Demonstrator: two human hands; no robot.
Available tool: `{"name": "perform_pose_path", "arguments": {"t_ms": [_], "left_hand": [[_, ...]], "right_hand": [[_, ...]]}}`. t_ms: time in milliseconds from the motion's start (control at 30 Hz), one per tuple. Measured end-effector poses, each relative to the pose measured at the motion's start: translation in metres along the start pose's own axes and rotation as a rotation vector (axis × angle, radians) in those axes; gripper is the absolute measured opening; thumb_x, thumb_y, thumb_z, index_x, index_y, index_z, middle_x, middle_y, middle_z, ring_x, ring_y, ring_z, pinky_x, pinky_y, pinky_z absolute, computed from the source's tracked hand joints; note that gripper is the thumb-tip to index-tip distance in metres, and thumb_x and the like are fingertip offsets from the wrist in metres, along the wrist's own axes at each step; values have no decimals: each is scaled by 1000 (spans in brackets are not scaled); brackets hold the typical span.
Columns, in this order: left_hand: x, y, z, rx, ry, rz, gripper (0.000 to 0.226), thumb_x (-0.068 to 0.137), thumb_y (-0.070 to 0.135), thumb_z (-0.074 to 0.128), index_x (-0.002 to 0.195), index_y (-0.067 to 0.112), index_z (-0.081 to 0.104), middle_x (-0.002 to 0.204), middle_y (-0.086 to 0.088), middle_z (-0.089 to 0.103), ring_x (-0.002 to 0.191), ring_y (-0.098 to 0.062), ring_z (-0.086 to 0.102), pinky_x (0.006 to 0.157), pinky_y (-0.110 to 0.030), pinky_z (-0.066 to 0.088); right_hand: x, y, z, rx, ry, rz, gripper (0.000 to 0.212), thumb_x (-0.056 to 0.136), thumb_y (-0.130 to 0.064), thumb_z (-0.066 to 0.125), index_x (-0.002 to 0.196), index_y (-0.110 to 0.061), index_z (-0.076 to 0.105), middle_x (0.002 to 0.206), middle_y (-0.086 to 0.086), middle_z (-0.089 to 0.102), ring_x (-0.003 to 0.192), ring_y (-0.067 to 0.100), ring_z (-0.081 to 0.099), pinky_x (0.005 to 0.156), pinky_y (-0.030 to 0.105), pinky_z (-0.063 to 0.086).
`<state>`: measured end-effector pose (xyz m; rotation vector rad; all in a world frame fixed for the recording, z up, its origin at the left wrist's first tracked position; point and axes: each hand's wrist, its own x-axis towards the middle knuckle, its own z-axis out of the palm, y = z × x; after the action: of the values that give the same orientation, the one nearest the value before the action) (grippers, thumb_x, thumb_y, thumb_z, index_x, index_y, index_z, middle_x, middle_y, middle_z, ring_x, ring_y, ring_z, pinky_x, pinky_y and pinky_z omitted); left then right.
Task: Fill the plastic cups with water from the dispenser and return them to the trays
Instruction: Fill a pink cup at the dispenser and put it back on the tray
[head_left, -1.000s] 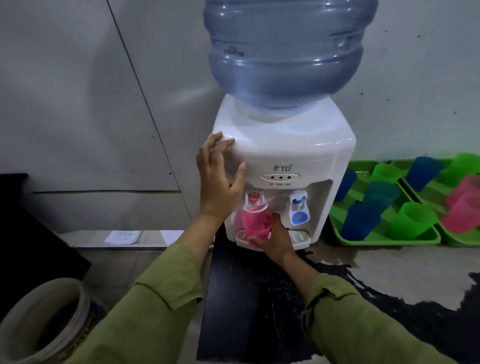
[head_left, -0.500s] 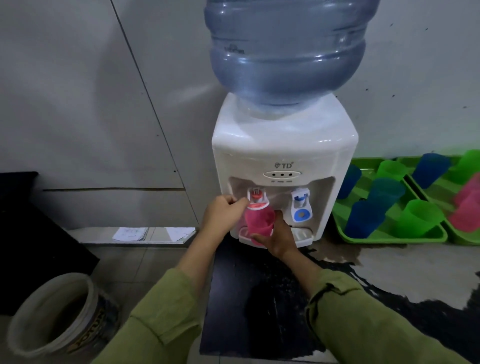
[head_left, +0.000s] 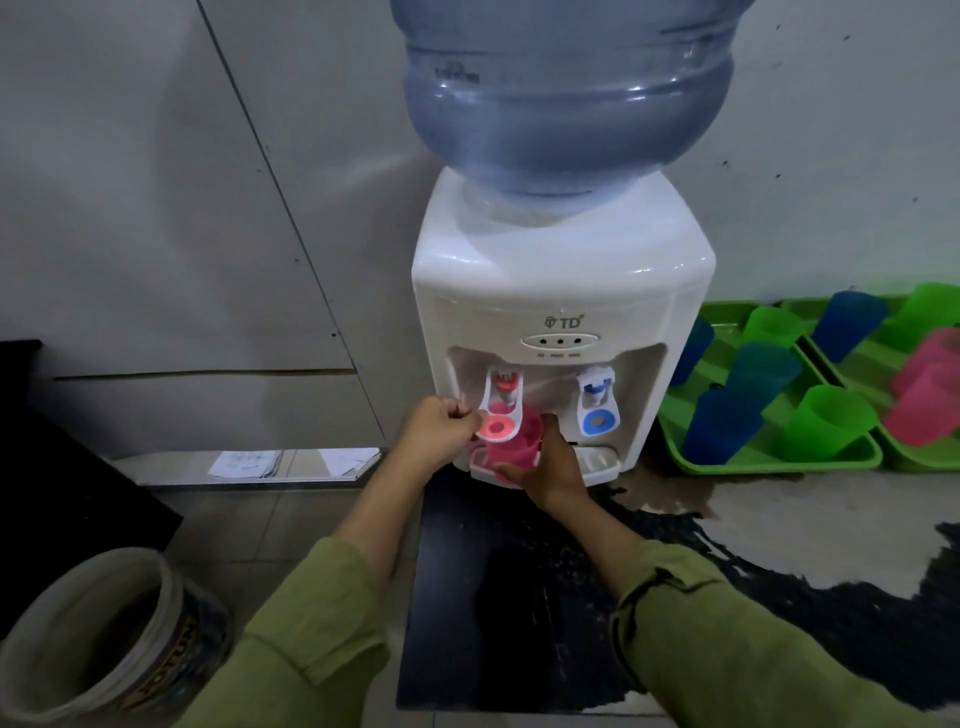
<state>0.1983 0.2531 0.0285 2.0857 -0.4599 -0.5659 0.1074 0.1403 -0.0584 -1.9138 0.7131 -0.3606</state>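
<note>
Two hands at the dispenser (head_left: 561, 291), which stands at the far left corner of the worktop (head_left: 519, 597), back against the wall. My right hand (head_left: 553, 470) has its fingers wrapped round the pink cup (head_left: 511, 441), holding it upright from the right side and from below. The cup is just over the left end of the drip tray (head_left: 597, 461) and tucked behind the red tap lever (head_left: 496, 427). My left hand (head_left: 439, 434) is clenched, fingers curled onto the left edge of that lever, and its pink disc sits in front of the cup's rim. Can't tell if water is running or how full the cup is. The blue tap (head_left: 597, 410) is just right of the cup, with no hand on it. A big blue bottle (head_left: 566, 93) sits neck down on top of the dispenser. Right of the dispenser, along the worktop's far edge, are two green trays side by side. The first tray (head_left: 769, 460) holds blue cups (head_left: 722, 426) and green cups (head_left: 826, 421). The second tray (head_left: 930, 460) is cut off by the frame and holds pink cups (head_left: 924, 410) plus one blue and one green. Off the worktop's left edge there is a bucket (head_left: 98, 639) on the floor and papers (head_left: 249, 462) on a low ledge by the wall.
</note>
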Motion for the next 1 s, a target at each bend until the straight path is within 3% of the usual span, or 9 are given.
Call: {"name": "perform_pose_path", "arguments": {"t_ms": [67,133,233,433,633,767,933,1000], "left_hand": [[2,-4,5,24,-4,26,17,87,12,61,72,5,61,68,-9,56,59,-14,48,52,-16,38],[5,-8,12,48,0,51,16,87,12,62,72,5,62,72,-14,61,66,-19,54,63,-24,44],[9,-12,21,201,61,78,15,86,21,62,78,10,67,80,-10,69,76,-24,61,68,-29,44],[13,-13,30,299,181,80,12,86,27,60,84,19,69,89,-3,70,85,-24,63,64,-25,40],[15,-18,31,273,198,109,11,84,28,62,86,20,70,90,-1,71,86,-23,64,67,-26,42],[7,-23,31,112,240,132,10,82,26,63,86,19,69,85,0,71,82,-20,64,72,-29,49],[-7,-29,37,-7,296,140,10,86,29,60,87,19,62,76,7,64,75,-16,62,66,-25,44],[-12,-30,40,-33,302,144,10,88,29,59,86,19,60,76,5,63,74,-16,60,65,-24,39]], "right_hand": [[0,-3,2,5,31,11,80,60,-26,85,125,-13,40,118,5,59,102,17,57,80,22,44],[-1,-6,4,-7,44,21,80,59,-29,85,123,-12,40,118,7,60,105,23,58,88,33,48],[-3,-9,2,10,35,25,77,60,-30,84,121,-11,41,116,8,61,105,25,59,92,41,49],[-4,-11,2,4,37,41,72,63,-27,83,118,-8,42,115,11,62,106,27,59,91,41,48],[-8,-11,4,-28,41,47,69,66,-29,79,119,-11,40,116,9,61,106,26,59,92,40,48],[-11,-9,4,-30,60,69,70,64,-31,79,119,-13,40,113,6,62,103,24,60,88,38,51],[-16,0,0,-65,104,90,72,58,-39,79,115,-20,39,100,-7,57,89,12,58,68,19,45],[-17,5,-1,-54,113,109,70,58,-38,79,113,-19,41,103,-5,58,92,16,60,73,26,50]]}}
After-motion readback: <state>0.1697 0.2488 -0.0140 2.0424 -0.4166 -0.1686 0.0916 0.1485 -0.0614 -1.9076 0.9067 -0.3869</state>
